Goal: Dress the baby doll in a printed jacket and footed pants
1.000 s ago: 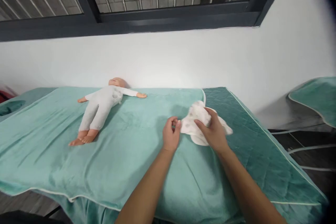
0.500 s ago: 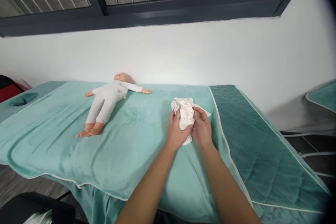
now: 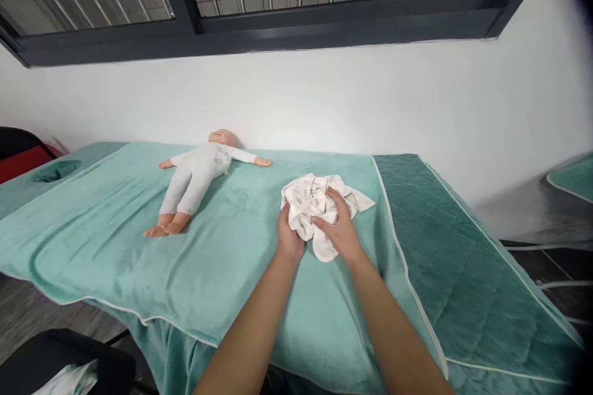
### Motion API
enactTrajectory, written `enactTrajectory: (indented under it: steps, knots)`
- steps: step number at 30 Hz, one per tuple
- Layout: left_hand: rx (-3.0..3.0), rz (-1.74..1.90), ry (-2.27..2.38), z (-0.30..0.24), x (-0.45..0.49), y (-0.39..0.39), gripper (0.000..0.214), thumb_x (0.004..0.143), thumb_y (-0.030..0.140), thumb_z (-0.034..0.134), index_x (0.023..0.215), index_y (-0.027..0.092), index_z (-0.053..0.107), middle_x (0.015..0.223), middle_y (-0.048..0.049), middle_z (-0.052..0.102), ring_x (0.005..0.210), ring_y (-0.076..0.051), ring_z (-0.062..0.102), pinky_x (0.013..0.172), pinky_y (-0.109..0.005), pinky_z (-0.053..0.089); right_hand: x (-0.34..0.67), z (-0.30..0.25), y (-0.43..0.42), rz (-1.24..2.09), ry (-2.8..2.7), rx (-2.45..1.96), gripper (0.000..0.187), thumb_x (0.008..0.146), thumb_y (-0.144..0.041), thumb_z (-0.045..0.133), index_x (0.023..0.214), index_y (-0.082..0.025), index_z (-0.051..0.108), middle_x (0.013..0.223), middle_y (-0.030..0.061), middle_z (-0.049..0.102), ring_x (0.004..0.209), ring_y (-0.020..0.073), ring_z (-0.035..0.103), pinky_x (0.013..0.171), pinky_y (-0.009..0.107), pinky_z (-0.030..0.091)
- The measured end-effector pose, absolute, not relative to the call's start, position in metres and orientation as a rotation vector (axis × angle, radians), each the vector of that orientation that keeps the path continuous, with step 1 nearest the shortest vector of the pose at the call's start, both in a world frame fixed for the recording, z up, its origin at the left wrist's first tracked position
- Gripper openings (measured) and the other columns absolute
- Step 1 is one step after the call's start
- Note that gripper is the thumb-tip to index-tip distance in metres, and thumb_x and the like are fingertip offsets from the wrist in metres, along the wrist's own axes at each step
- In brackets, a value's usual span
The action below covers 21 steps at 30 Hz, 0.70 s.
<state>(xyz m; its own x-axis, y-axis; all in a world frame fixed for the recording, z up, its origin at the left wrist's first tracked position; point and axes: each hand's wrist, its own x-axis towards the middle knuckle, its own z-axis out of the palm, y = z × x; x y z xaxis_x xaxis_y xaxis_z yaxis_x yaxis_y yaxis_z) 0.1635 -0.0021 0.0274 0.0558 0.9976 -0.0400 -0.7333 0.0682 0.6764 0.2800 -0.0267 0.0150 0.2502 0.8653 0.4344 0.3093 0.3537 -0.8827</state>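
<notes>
A white cloth garment (image 3: 303, 197) with small printed marks is bunched between my hands, above the right part of the green bed cover (image 3: 231, 271). My left hand (image 3: 291, 236) grips its left edge, the fingers partly hidden beneath the fabric. On the other side, my right hand (image 3: 341, 225) pinches the fabric, thumb and fingers pressed into its folds. One corner of the cloth spreads out to the right and a flap hangs down between my wrists. A baby doll (image 3: 199, 166) in a white body suit lies on its back to the left, apart from both hands.
Behind the bed stands a white wall (image 3: 296, 99) with a dark-framed window (image 3: 324, 18). A darker quilted cover (image 3: 463, 259) lies at the right. A black chair (image 3: 69, 358) with some white and green fabric (image 3: 69, 379) on it is at the lower left.
The bunched garment has been spread wider, its left side drawn outward. My left hand has moved left and my right hand has shifted over the fabric. The view has tilted slightly.
</notes>
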Motion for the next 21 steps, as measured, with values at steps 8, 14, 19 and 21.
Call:
enactTrajectory:
  steps: [8, 14, 19, 21]
  knots:
    - [0.285, 1.458, 0.420, 0.026, 0.158, 0.004, 0.041, 0.092, 0.036, 0.048, 0.119, 0.014, 0.069, 0.123, -0.0120, 0.070, 0.123, -0.029, 0.061, 0.107, -0.042, 0.048, 0.286, 0.006, -0.022, 0.441, -1.187, -1.460, 0.064, 0.069, -0.033, 0.077, 0.128, -0.019, 0.058, 0.138, 0.0128, 0.058, 0.131, 0.0308, 0.050, 0.113, 0.050, 0.036]
    - [0.326, 1.487, 0.383, 0.029, 0.155, 0.002, 0.040, 0.093, 0.040, 0.049, 0.123, 0.021, 0.067, 0.132, -0.0095, 0.066, 0.128, -0.028, 0.057, 0.107, -0.043, 0.047, 0.293, 0.013, -0.030, 0.834, -0.720, -1.154, 0.046, 0.065, -0.036, 0.083, 0.104, -0.021, 0.064, 0.110, 0.0057, 0.071, 0.100, 0.0228, 0.067, 0.092, 0.039, 0.053]
    - [0.310, 1.487, 0.346, 0.029, 0.151, 0.001, 0.040, 0.093, 0.040, 0.049, 0.125, 0.024, 0.066, 0.133, -0.0082, 0.066, 0.131, -0.028, 0.055, 0.108, -0.045, 0.046, 0.301, 0.019, -0.037, 0.953, -0.508, -0.817, 0.036, 0.065, -0.030, 0.082, 0.093, -0.021, 0.061, 0.095, 0.0011, 0.072, 0.089, 0.0198, 0.069, 0.084, 0.035, 0.055]
    - [0.306, 1.477, 0.340, 0.028, 0.149, 0.003, 0.040, 0.092, 0.041, 0.050, 0.124, 0.024, 0.066, 0.132, -0.0081, 0.066, 0.130, -0.028, 0.056, 0.107, -0.044, 0.046, 0.307, 0.020, -0.041, 0.957, -0.503, -0.765, 0.025, 0.071, -0.032, 0.077, 0.082, -0.021, 0.058, 0.094, 0.0012, 0.072, 0.092, 0.0206, 0.069, 0.084, 0.035, 0.054]
